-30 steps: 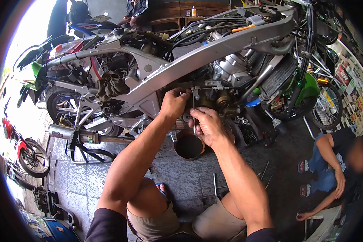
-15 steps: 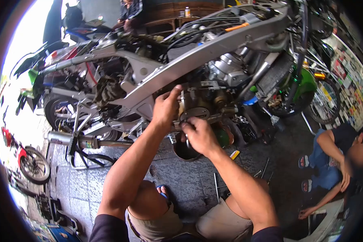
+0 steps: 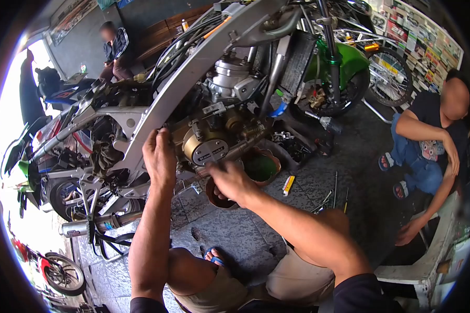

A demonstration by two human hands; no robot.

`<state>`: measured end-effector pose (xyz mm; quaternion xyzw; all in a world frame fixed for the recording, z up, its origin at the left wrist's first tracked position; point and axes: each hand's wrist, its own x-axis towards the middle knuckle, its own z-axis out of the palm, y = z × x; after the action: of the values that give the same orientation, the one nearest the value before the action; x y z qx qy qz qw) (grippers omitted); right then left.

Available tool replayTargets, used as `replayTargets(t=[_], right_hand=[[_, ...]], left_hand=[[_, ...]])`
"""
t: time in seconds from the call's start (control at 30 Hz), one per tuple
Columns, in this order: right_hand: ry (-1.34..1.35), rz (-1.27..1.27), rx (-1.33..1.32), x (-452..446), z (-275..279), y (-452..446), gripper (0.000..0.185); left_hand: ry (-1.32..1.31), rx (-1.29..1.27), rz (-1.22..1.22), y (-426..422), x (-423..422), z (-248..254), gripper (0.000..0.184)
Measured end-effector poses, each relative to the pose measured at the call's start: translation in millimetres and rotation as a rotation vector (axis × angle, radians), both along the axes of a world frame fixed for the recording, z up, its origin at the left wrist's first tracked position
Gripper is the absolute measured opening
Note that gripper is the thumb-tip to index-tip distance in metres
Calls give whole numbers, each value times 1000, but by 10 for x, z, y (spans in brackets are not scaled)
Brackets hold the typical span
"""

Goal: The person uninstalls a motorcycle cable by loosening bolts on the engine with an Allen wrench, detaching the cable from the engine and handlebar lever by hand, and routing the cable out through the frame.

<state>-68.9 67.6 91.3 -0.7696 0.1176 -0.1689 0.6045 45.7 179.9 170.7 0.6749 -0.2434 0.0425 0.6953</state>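
My left hand [image 3: 160,159] is closed, fingers curled, against the lower silver motorcycle frame [image 3: 145,122], left of the engine. Whatever it grips is hidden. Just below the gold round engine cover [image 3: 197,143], with its dark "Kawasaki" plate [image 3: 212,152], is my right hand [image 3: 230,181]. Its fingers are curled in and partly blurred by motion; what lies in them cannot be made out. Underneath the engine, behind my right hand, sits a dark round pan [image 3: 214,199]. Beside it stands a basin with green inside [image 3: 261,168].
A tray of metal parts [image 3: 292,148] lies right of the basin. A yellow-and-white box [image 3: 288,185] and several tools [image 3: 335,188] are on the floor. One person [image 3: 428,141] sits at right, another [image 3: 115,52] at the back. An exhaust pipe [image 3: 102,224] extends at left.
The view has turned to the right, and the motorcycle appears farther left and more tilted. My left hand is farther from the engine cover; my right hand has shifted slightly right along its lower edge.
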Motion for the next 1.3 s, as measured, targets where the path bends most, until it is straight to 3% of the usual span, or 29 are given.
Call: replayTargets(t=[0.03,0.1,0.17,0.23,0.27,0.33,0.5,0.57,0.7,0.77,0.9,0.97,1.03,1.1,1.17,1.23,1.3], right_hand=[[88,36,273,-26,31,-51,31],[195,46,882,-110,90,-116,29],[170,32,976,-91,-120,-164,26],[10,-49,1277,-156,-258,-152,31],[-85,38,1400,-156,-582,-201,29],[-142,31,1470,-284,-967,-191,28],[-264,-34,1743,-600,-1473,-108,30],[-304,-182,1875,-687,-1668,-97,33],[-289,-391,1907,-687,-1978,-221,34],[-272,-523,1669,-766,-2219,-316,31],[-195,-833,1764,-741,-2813,-838,25],[-232,-924,1646,-661,-2978,-1378,18],[-315,-983,1593,-553,-2793,-1803,13],[-414,-934,1531,-376,-2910,-2292,12],[-330,-860,1382,-236,-2964,-2744,13],[-309,-946,1281,-36,-2952,-3039,18],[-254,-1035,1302,71,-2917,-3188,29]], left_hand=[[147,82,-66,-27,-108,4,24],[-125,483,-139,-154,-196,-156,30],[-257,682,-272,-274,-456,-237,33],[-372,972,-389,-381,-585,-369,36],[-376,979,-393,-441,-613,-471,36],[-417,1322,-468,-548,-632,-729,38],[-427,1469,-656,-654,-741,-1397,39],[-421,1469,-711,-710,-846,-1555,41],[-359,1445,-774,-873,-1085,-1347,46],[-383,1384,-756,-910,-1128,-1289,46],[-535,1268,-773,-721,-1253,-752,46],[-471,1109,-777,-443,-1562,-109,45],[-177,1160,-882,-251,-1687,135,45],[-3,1131,-992,-102,-1591,-26,46],[63,1150,-953,-32,-1508,-287,48],[-305,1263,-767,28,-1482,-518,48],[-249,1291,-754,-7,-1390,-522,50]])
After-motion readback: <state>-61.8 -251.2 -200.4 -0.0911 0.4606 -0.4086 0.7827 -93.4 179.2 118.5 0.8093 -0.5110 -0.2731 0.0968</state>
